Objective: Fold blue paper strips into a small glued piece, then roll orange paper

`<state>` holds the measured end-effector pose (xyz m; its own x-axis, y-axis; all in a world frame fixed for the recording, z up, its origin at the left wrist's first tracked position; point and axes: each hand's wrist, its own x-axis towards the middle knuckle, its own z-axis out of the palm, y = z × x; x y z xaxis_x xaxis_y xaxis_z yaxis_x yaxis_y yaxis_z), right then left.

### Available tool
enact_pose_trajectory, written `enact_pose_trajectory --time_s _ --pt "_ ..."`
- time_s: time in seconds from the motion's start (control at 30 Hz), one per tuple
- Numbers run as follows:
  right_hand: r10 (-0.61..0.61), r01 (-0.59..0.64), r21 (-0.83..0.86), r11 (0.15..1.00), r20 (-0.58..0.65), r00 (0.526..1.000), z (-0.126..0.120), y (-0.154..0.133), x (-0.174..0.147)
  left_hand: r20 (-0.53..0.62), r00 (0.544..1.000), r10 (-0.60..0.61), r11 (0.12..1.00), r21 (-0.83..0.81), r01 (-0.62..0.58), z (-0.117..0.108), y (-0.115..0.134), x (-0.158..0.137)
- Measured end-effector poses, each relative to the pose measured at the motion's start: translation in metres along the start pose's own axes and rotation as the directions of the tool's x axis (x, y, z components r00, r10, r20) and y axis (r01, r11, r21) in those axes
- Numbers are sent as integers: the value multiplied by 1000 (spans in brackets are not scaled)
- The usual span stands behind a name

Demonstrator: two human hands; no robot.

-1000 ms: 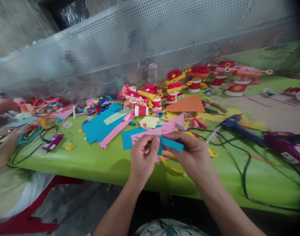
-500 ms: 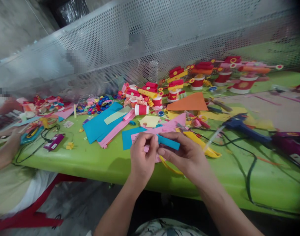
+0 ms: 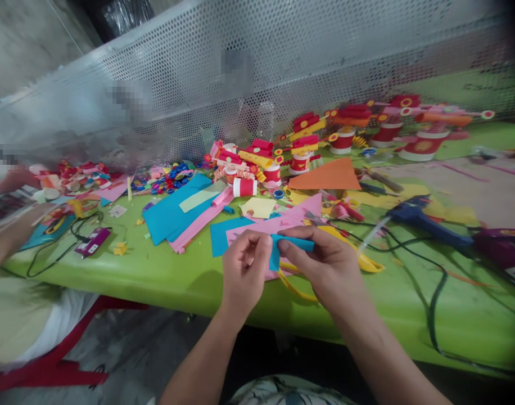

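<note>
One blue paper strip (image 3: 303, 244) held up between left hand (image 3: 244, 278) and right hand (image 3: 335, 270), above near side of green counter (image 3: 168, 281). Left: thumb and index pinched at strip's left end, other fingers curled in. Right: partly open, thumb on strip's front, index along its upper edge. Pink paper sheet (image 3: 297, 216) and blue paper sheet (image 3: 220, 239) lie just beyond the fingers. Blue glue gun (image 3: 430, 224) on counter, right of right hand.
</note>
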<state>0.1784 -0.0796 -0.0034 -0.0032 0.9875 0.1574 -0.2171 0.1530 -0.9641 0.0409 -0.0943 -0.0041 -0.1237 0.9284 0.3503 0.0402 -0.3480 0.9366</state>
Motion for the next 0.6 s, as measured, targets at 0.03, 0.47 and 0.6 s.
enact_pose_trajectory --time_s 0.03,0.47,0.6 --pt "-3 3 -16 1000 15 1000 -1 1 1 48 998 -38 999 -25 40 -4 1 3" --pt "-56 65 -50 997 175 983 -7 4 8 217 975 42 997 48 -54 -27 0 12" --pt "16 -34 80 996 214 977 -6 5 9 107 988 113 993 21 -116 -21 -4 6"
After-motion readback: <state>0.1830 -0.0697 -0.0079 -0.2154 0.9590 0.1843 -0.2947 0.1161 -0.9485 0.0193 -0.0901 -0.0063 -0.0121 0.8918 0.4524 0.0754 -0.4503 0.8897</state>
